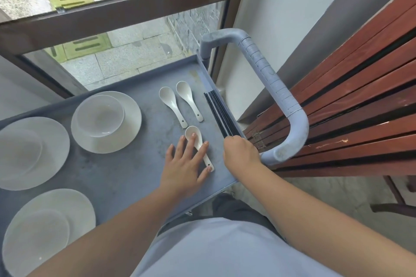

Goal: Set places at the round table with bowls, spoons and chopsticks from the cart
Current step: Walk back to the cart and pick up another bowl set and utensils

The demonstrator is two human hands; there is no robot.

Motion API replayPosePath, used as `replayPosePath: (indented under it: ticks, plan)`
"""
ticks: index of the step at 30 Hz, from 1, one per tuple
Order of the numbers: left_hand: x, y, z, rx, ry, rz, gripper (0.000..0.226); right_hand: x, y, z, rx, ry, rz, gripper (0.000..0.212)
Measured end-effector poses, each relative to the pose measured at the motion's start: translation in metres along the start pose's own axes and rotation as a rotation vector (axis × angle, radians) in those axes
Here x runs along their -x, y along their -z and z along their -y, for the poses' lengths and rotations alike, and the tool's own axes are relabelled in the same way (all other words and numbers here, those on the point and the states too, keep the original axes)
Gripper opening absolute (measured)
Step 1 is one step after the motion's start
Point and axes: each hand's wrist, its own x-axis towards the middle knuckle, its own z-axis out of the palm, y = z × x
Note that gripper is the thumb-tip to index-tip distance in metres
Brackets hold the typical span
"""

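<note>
Your left hand (184, 162) lies flat, fingers straight and spread, over a white spoon (198, 141) on the grey cart (126, 177). Your right hand (240, 153) is curled round the near ends of the black chopsticks (219, 113), which lie along the cart's right rim. Two more spoons (180, 102) lie just beyond. Left of them, a bowl (100, 116) sits on a plate (132, 117).

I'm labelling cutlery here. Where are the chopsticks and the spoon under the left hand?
chopsticks (219, 113): head view, middle of the black bundle.
spoon (191, 133): head view, its bowl by the fingertips.
</note>
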Motion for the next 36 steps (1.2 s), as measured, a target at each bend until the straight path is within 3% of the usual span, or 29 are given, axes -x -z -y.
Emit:
replayPosePath:
  ticks: [5, 12, 17, 22, 29, 36]
  plan:
    - [0.000, 0.001, -0.001, 0.008, 0.006, -0.001, 0.069, -0.014, 0.004, 0.008, -0.011, -0.169, 0.094, 0.014]
    - [0.000, 0.001, 0.000, 0.015, -0.002, -0.013, 0.069, -0.028, 0.007, 0.021, 0.194, -0.074, 0.193, 0.015]
    - [-0.001, -0.002, 0.001, 0.028, -0.006, -0.010, 0.069, -0.030, 0.005, 0.022, 0.166, -0.066, 0.198, 0.019]
    - [-0.002, -0.005, 0.003, 0.034, -0.012, -0.016, 0.068, -0.021, 0.009, 0.014, -0.150, -0.239, 0.220, 0.024]
    - [-0.002, -0.007, 0.004, 0.016, -0.038, -0.017, 0.068, 0.009, 0.001, 0.020, -0.828, -0.339, -0.017, 0.018]
    - [0.001, -0.007, 0.007, 0.074, -0.071, -0.021, 0.074, -0.005, -0.011, 0.025, -0.825, -0.332, 0.084, 0.020]
